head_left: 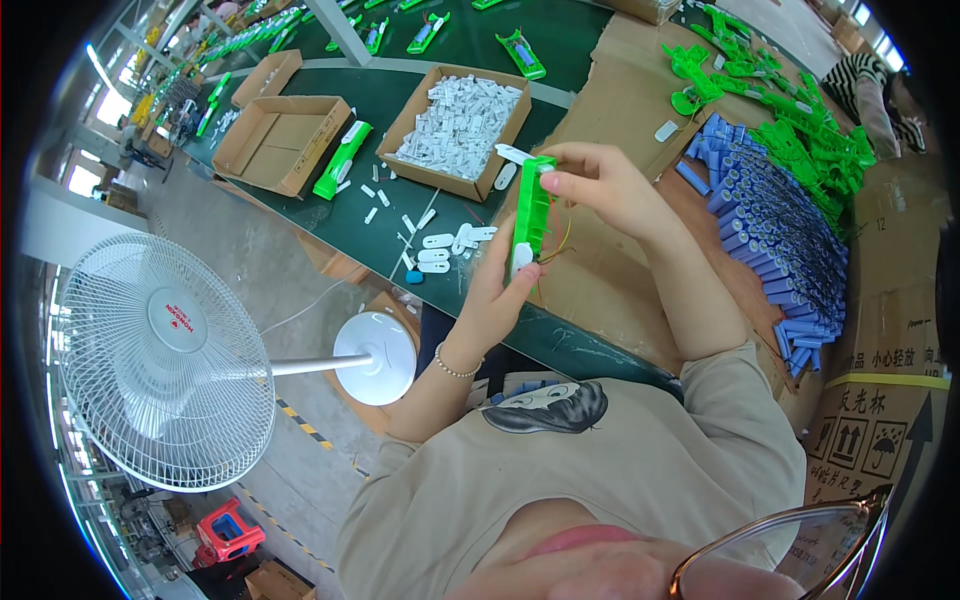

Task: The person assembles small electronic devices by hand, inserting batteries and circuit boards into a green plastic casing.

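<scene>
Both hands are wrapped around one green casing (530, 215), held upright over the table edge: left hand (497, 290) gripping the bottom, right hand (600, 180) pinching the top where a white piece (512, 153) sticks out. Behind it sit three cardboard boxes, one box (458, 128) full of white parts. Blue cells (780, 230) are stacked on the right, too many to count.

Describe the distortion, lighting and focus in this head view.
Head view: strong fisheye, black corners, the green conveyor belt's edge bowing. Even daylight, glare at the windows top right. The long green plastic housing in the left hand and right hand is sharp; the spectacle rim at bottom is blurred.
</scene>
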The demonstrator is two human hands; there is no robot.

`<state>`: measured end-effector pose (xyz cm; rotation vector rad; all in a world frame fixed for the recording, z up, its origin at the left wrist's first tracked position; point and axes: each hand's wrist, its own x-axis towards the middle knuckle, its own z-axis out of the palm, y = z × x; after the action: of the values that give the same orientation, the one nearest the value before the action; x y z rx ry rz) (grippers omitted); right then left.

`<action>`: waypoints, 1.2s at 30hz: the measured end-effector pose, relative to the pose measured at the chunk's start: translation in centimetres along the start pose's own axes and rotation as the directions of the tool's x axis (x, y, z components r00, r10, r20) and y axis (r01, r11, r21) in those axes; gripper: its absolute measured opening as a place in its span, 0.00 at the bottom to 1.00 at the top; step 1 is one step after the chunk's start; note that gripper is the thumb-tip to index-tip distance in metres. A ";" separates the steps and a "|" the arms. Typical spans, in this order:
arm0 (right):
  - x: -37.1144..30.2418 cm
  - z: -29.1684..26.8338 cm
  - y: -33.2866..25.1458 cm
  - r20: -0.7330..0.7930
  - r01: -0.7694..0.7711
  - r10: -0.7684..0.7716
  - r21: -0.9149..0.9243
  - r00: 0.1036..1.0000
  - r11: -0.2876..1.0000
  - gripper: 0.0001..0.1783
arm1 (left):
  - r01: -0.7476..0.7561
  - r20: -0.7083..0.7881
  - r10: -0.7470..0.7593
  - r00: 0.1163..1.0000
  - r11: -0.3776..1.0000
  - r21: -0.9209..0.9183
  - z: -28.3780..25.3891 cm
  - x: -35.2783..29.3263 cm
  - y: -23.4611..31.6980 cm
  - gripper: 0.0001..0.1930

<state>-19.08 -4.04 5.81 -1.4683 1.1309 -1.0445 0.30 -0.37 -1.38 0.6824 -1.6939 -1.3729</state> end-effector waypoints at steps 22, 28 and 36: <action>-0.6 1.7 0.8 0.449 -0.241 0.019 0.444 0.893 0.863 0.22 | -0.261 -0.245 0.298 0.923 0.950 0.173 -3.0 0.5 0.4 0.26; -0.7 2.7 0.6 0.577 -0.211 -0.064 0.397 0.815 0.893 0.19 | 0.259 0.152 -0.211 0.966 0.714 -0.650 -2.7 0.2 0.5 0.47; -0.4 3.0 1.2 -0.028 0.005 -0.003 0.062 1.000 0.998 0.21 | 0.031 -0.145 0.008 0.989 0.963 0.269 -0.9 -0.6 2.1 0.28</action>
<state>-16.39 -3.17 4.12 -1.4115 1.1066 -1.0963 1.56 0.15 0.52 0.9248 -1.7778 -1.0799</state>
